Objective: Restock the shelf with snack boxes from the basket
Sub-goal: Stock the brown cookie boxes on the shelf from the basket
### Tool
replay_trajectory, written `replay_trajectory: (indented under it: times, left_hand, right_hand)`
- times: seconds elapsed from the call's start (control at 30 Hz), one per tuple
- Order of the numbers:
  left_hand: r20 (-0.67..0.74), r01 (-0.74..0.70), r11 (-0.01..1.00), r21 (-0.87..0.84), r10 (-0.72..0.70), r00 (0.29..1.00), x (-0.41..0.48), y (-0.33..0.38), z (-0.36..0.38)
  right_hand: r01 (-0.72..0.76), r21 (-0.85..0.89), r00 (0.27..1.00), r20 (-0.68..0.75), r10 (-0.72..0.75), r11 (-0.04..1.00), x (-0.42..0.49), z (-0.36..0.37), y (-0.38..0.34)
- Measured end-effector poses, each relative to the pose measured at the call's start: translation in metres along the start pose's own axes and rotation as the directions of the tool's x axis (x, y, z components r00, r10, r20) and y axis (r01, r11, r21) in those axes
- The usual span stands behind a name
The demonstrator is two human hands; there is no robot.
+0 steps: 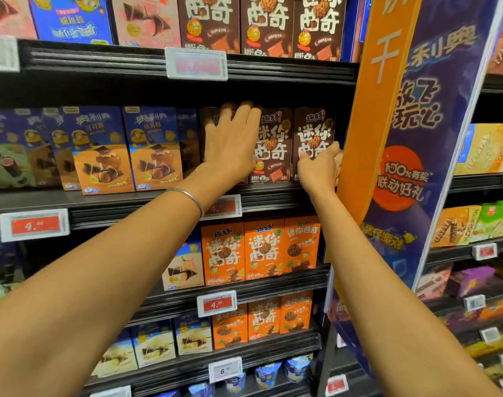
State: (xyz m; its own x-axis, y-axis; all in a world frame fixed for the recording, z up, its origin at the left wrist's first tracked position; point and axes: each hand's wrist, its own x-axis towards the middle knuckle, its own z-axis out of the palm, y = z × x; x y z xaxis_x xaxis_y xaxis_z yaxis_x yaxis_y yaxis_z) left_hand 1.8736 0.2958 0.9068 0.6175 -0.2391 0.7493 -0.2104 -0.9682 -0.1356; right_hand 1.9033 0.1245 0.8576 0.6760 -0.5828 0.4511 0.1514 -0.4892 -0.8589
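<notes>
Hands meet at the right end of the middle shelf (276, 194), where three brown boxes stand side by side. Left hand (230, 144) lies flat, fingers straight, pressing the left box (209, 121). Right hand (319, 167) grasps the right box (313, 126), just beside an orange sign (367, 116).

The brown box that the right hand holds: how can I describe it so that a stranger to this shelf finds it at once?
Find the tall orange sign strip at the shelves' right end. On the row where both hands reach, three brown boxes stand side by side. It is the rightmost brown box, directly beside the strip and gripped by the right hand.
</notes>
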Motion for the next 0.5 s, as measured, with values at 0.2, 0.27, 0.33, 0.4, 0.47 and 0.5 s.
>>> replay_trajectory:
  times: [0.2,0.27,0.33,0.4,0.47,0.5]
  left_hand:
    - [-0.019,-0.009,1.000,-0.008,0.009,1.000,0.001,0.001,0.003]
    - [-0.029,-0.001,0.999,-0.035,0.000,1.000,0.001,0.000,0.004]
    - [-0.066,0.017,0.997,-0.074,-0.022,0.998,-0.002,-0.003,0.004]
    - [-0.111,0.053,0.988,-0.147,-0.070,0.991,-0.010,-0.006,0.005]
    - [-0.130,0.127,0.951,-0.281,-0.169,0.977,-0.021,-0.006,0.008]
    - [-0.111,0.180,0.911,-0.370,-0.236,0.965,-0.028,-0.005,0.010]
  right_hand:
    - [0.003,0.001,1.000,0.023,-0.003,1.000,0.001,0.000,0.002]
    - [0.015,0.017,1.000,0.025,-0.015,1.000,0.000,-0.001,0.002]
    - [0.027,0.050,1.000,0.012,-0.028,0.998,-0.001,-0.002,0.002]
    - [0.031,0.080,1.000,0.004,-0.031,0.996,0.000,-0.003,0.002]
    - [0.019,0.110,1.000,0.013,-0.021,0.994,0.001,-0.004,0.002]
    - [0.010,0.126,1.000,0.019,-0.013,0.992,0.002,-0.004,0.001]
